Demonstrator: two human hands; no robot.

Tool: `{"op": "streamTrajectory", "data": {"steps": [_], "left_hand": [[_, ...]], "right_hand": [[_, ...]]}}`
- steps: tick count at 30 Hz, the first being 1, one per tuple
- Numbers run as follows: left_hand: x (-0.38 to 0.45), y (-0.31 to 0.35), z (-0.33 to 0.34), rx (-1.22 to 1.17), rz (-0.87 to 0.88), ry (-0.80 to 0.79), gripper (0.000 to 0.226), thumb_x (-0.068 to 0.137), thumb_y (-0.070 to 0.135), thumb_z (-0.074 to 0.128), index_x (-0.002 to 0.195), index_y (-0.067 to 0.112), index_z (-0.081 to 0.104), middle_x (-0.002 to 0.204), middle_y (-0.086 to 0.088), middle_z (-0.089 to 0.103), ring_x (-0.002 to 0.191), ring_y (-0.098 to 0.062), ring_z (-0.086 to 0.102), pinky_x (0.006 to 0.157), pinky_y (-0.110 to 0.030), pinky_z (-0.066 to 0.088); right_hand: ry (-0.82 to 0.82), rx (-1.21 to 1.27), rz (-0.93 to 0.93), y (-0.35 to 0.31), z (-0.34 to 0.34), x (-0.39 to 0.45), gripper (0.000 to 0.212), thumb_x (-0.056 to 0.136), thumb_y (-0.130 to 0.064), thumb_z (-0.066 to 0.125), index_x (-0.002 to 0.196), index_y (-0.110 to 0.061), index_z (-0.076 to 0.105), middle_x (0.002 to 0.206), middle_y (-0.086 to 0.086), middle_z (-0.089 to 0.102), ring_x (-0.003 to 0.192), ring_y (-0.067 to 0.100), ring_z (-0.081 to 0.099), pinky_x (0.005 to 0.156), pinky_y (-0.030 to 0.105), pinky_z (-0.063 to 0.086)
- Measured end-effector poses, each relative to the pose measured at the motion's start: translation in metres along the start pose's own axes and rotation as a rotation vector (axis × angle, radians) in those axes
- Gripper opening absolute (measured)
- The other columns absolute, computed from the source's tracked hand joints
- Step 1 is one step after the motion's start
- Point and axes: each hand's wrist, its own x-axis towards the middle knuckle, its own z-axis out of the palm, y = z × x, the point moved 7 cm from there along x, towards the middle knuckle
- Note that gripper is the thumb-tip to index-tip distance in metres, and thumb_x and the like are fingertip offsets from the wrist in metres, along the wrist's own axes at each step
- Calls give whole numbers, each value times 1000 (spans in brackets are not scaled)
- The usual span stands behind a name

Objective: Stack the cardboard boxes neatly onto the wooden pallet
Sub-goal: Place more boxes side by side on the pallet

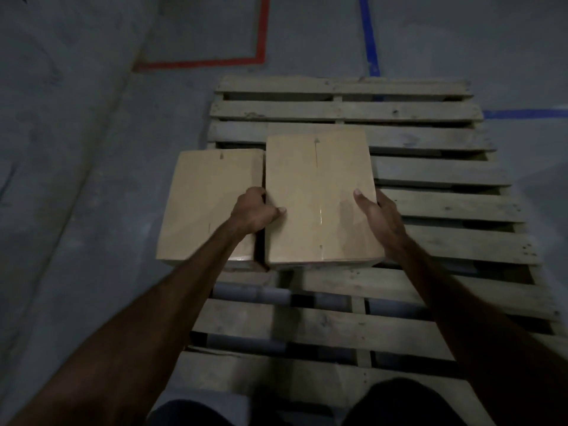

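Two tan rectangular cardboard boxes sit side by side on a weathered grey wooden slat pallet [399, 112], toward its left half. Right-hand larger taped box [319, 198] has its long axis running away from the person, across the slats; a tape seam runs down the top along that axis, with a small arrow mark at the far end pointing away. Left-hand smaller box [203, 204] lies parallel, same long axis, its far edge set nearer the person than the larger one's, its left side at or slightly past the pallet's left edge. Narrow dark gap between the two boxes, near but apparently not touching.

Left hand [253, 212] is curled, fingers down in the gap against the larger box's left side, thumb on its top face. Right hand [379, 215] is mostly open and flat against the box's right side, thumb over the top edge. Both hands clasp the larger box between them; whether it rests fully on the slats I cannot tell.

Pallet slats to the right and near side are bare. Grey concrete floor [76, 149] around, red tape line [261, 32] far left, blue tape line [370, 35] far right. Person's dark shoes [399, 401] at the near pallet edge.
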Motion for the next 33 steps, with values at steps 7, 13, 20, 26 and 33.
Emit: {"op": "streamTrajectory", "data": {"steps": [7, 13, 20, 26, 33], "left_hand": [[27, -14, 15, 394, 98, 50, 54, 79, 52, 84, 103, 9, 61, 98, -6, 64, 86, -22, 59, 62, -31, 39], [33, -12, 9, 479, 141, 148, 51, 72, 46, 90, 81, 8, 57, 82, -9, 64, 74, -23, 62, 52, -27, 37], [28, -7, 10, 547, 175, 169, 56, 71, 49, 90, 90, 9, 56, 92, -10, 58, 85, -25, 54, 68, -32, 42], [42, -15, 4, 482, 182, 166, 60, 60, 60, 92, 85, 13, 63, 89, -8, 66, 84, -27, 64, 59, -30, 41], [49, -4, 8, 579, 316, 176, 75, 81, 57, 79, 132, 6, 60, 126, -16, 64, 112, -34, 60, 89, -41, 53]], "right_hand": [[-71, -63, -28, 39, 23, 15, 61, 96, -63, 55, 140, -21, 58, 128, 4, 69, 113, 27, 66, 99, 57, 54], [-12, -211, -101, 41, 25, 26, 48, 103, -48, 56, 142, -18, 58, 131, 6, 68, 111, 27, 65, 93, 40, 53], [-37, -330, -98, 31, 24, 25, 56, 99, -47, 64, 144, -16, 55, 142, 8, 63, 123, 32, 62, 89, 35, 47], [-34, -318, -100, 31, 25, 25, 57, 100, -46, 62, 147, -16, 53, 143, 10, 61, 125, 34, 60, 96, 42, 49], [-65, -352, -104, 29, 31, 24, 65, 100, -46, 63, 152, -15, 40, 149, 12, 55, 131, 36, 56, 103, 50, 49]]}}
